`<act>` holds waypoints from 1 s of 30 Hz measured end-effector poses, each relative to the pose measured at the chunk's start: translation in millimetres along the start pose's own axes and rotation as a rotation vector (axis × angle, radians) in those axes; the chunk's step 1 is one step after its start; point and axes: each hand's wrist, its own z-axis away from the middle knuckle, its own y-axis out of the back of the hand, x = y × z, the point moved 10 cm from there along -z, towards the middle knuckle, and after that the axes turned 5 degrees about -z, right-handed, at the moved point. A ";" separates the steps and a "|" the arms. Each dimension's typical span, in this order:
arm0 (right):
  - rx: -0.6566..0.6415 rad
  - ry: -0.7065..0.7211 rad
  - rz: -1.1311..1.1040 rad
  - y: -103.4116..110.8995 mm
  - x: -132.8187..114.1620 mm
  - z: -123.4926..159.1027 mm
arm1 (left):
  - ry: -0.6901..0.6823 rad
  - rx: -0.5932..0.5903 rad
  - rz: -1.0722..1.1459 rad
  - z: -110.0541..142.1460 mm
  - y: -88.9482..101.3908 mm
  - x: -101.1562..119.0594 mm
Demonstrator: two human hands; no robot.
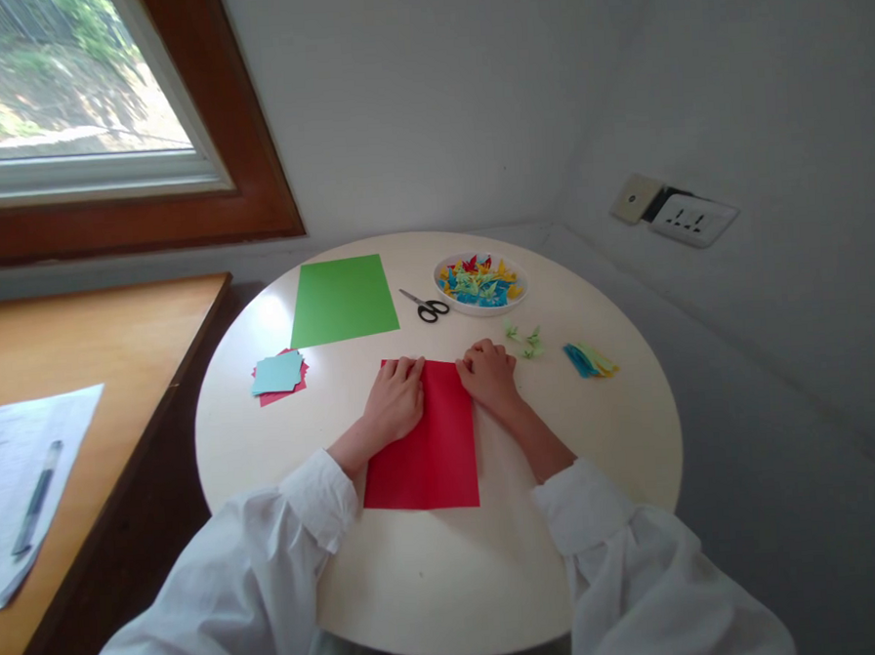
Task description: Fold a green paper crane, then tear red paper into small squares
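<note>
A red sheet of paper (444, 454) lies on the white round table (619, 435), with a faint crease running down its middle. My left hand (396, 403) rests over its upper left part, fingers bent and pressed together at the top edge. At the upper right corner, my right hand (488, 376) pinches the paper between thumb and fingers. Just beyond the right hand lie a few small light green paper pieces (530, 344). Black-handled scissors (429, 310) lie behind the red sheet, their blades pointing to the far left.
A white dish (473, 312) full of colourful folded paper pieces stands at the back. A green sheet (344, 300) lies back left, near a stack of pale blue and red cards (277, 373). Coloured paper strips (590, 360) lie right. A wooden desk (144, 333) holds papers and a pen (37, 500).
</note>
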 end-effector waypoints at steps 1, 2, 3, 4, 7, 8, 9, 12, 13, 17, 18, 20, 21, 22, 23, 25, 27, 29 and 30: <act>0.006 -0.001 -0.008 0.2 0.6 -0.2 | 0.000 0.007 -0.002 0.4 0.3 0.0; 0.012 -0.002 -0.020 0.5 1.3 -0.5 | -0.002 0.014 -0.003 1.0 0.5 0.4; 0.020 -0.004 -0.035 0.9 2.1 -0.8 | -0.006 0.023 -0.003 1.8 0.7 1.1; 0.027 -0.010 -0.052 1.3 3.2 -1.1 | -0.015 0.033 -0.004 2.8 0.9 2.2; 0.047 -0.041 -0.117 2.4 7.3 -0.9 | -0.047 0.059 -0.004 6.1 1.0 6.4; 0.054 -0.051 -0.138 2.9 8.6 -0.4 | -0.052 0.065 -0.004 7.1 1.0 7.3; 0.060 -0.058 -0.155 3.3 9.6 0.3 | -0.054 0.069 -0.004 7.8 1.0 7.7; 0.064 -0.050 -0.172 3.2 10.2 2.9 | -0.047 0.066 -0.002 8.6 0.7 7.6; 0.061 -0.043 -0.172 2.7 10.0 3.6 | -0.045 0.063 0.001 8.6 0.7 7.5; 0.056 -0.025 -0.177 1.6 10.4 4.7 | -0.034 0.061 0.012 8.4 2.2 7.1; 0.056 -0.027 -0.182 1.6 10.9 4.6 | -0.032 0.060 0.013 8.4 2.5 7.2; 0.060 -0.041 -0.202 2.3 12.2 4.5 | -0.023 0.056 0.017 8.5 2.7 7.1; 0.065 -0.054 -0.222 3.0 13.3 4.8 | -0.018 0.054 0.020 8.6 2.6 6.9; 0.070 -0.071 -0.250 3.8 14.8 5.5 | -0.011 0.051 0.024 8.9 2.6 6.6; 0.073 -0.092 -0.283 4.2 16.6 6.7 | -0.002 0.048 0.029 9.4 2.4 6.1; 0.060 -0.120 -0.345 3.5 18.5 10.1 | 0.017 0.033 0.038 10.9 1.6 4.8; 0.040 -0.117 -0.366 2.2 17.2 14.3 | 0.035 0.011 0.048 13.3 0.1 3.7; 0.034 -0.084 -0.335 2.4 13.4 18.2 | 0.054 -0.011 0.051 16.1 -1.4 2.5; 0.040 -0.067 -0.309 3.0 11.7 20.0 | 0.061 -0.021 0.049 17.4 -2.2 2.1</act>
